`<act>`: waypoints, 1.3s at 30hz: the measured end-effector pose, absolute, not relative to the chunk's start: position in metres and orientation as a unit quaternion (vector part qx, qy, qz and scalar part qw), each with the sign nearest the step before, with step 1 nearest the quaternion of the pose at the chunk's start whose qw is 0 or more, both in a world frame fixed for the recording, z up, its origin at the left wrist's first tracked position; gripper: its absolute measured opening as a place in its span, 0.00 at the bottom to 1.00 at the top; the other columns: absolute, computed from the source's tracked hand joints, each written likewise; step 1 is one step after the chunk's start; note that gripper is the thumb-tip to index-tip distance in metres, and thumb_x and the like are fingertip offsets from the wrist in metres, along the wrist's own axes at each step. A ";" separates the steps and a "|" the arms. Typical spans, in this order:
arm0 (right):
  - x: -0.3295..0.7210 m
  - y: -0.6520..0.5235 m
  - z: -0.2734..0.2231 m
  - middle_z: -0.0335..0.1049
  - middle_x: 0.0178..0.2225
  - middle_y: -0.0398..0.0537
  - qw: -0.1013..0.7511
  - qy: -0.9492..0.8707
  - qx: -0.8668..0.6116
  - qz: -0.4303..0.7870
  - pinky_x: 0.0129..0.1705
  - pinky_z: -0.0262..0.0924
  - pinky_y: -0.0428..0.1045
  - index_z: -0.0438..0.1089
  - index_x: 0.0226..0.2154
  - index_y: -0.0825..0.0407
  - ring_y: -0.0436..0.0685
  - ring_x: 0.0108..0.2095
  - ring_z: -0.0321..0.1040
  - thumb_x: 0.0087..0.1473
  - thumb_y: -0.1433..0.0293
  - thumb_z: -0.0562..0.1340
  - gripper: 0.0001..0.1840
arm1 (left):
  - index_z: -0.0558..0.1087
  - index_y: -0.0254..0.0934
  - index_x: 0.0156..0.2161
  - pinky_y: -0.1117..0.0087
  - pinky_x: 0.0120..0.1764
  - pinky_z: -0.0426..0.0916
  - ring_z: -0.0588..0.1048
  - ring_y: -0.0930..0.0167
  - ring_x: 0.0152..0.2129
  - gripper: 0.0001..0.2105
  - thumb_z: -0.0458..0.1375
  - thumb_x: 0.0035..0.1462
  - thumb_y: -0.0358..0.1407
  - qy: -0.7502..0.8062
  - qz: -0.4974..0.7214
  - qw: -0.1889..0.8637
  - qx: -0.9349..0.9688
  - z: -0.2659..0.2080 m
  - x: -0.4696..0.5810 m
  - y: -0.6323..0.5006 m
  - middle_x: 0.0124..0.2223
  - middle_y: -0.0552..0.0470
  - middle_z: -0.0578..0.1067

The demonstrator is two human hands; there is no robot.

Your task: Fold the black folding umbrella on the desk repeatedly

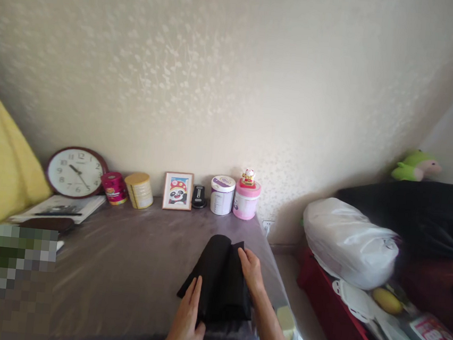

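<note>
A black, soft-looking folded piece (215, 276), possibly fabric or a bag, lies near the table's front right edge. A rounded fold runs along its left half, and a flatter flap forms its right side. My left hand (189, 316) rests against its lower left part, fingers straight and close together, thumb apart. My right hand (250, 268) pinches the upper right edge of the flap, thumb on top and the other fingers mostly hidden. Under the black piece is the grey-brown covered table (128, 273).
Along the wall stand a clock (76, 172), two cans, a framed panda picture (178, 191), a small black device, two tubs and a lucky cat figurine (248, 178). Right of the table, a white plastic bag (350, 240) sits on a red box. A yellow curtain (2, 164) hangs at left.
</note>
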State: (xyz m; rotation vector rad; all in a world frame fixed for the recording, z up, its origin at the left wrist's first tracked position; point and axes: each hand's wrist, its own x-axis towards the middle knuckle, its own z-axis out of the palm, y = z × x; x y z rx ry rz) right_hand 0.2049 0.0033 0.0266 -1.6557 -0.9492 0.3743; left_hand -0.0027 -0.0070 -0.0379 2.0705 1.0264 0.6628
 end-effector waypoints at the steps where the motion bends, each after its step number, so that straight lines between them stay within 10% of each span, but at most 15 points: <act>1: 0.201 0.008 0.029 0.62 0.17 0.41 0.570 -0.404 -0.696 0.166 0.25 0.51 0.45 0.64 0.19 0.53 0.51 0.22 0.57 0.47 0.51 0.54 0.23 | 0.41 0.31 0.63 0.63 0.61 0.45 0.45 0.66 0.62 0.43 0.47 0.37 0.20 0.404 0.254 0.363 0.800 -0.038 -0.002 -0.007 0.66 0.43 0.43; 17: 0.146 0.061 0.029 0.74 0.26 0.52 0.408 -0.449 -0.772 0.188 0.32 0.58 0.46 0.64 0.44 0.60 0.58 0.33 0.73 0.55 0.67 0.54 0.17 | 0.55 0.31 0.58 0.60 0.59 0.52 0.53 0.60 0.60 0.36 0.50 0.37 0.24 0.429 0.198 0.278 0.836 -0.030 -0.001 -0.006 0.61 0.42 0.58; 27: 0.140 0.057 0.033 0.74 0.23 0.40 0.351 -0.537 -0.728 0.240 0.28 0.56 0.41 0.63 0.41 0.54 0.46 0.19 0.68 0.56 0.70 0.51 0.11 | 0.61 0.31 0.51 0.59 0.45 0.69 0.71 0.59 0.46 0.23 0.51 0.48 0.33 0.423 0.257 0.095 0.864 -0.065 -0.019 -0.004 0.48 0.37 0.72; 34: 0.136 0.052 0.035 0.76 0.26 0.39 0.336 -0.573 -0.712 0.225 0.27 0.56 0.41 0.67 0.36 0.50 0.46 0.20 0.68 0.55 0.72 0.51 0.10 | 0.61 0.35 0.51 0.60 0.46 0.69 0.69 0.61 0.49 0.19 0.51 0.52 0.34 0.381 0.323 -0.044 0.865 -0.027 -0.024 -0.015 0.54 0.38 0.66; 39: 0.134 0.044 0.034 0.76 0.29 0.39 0.337 -0.613 -0.690 0.183 0.32 0.58 0.41 0.70 0.37 0.48 0.48 0.29 0.72 0.54 0.73 0.53 0.12 | 0.53 0.35 0.59 0.54 0.52 0.63 0.58 0.57 0.57 0.34 0.51 0.42 0.28 0.329 0.255 -0.055 0.908 -0.019 -0.002 -0.016 0.62 0.42 0.57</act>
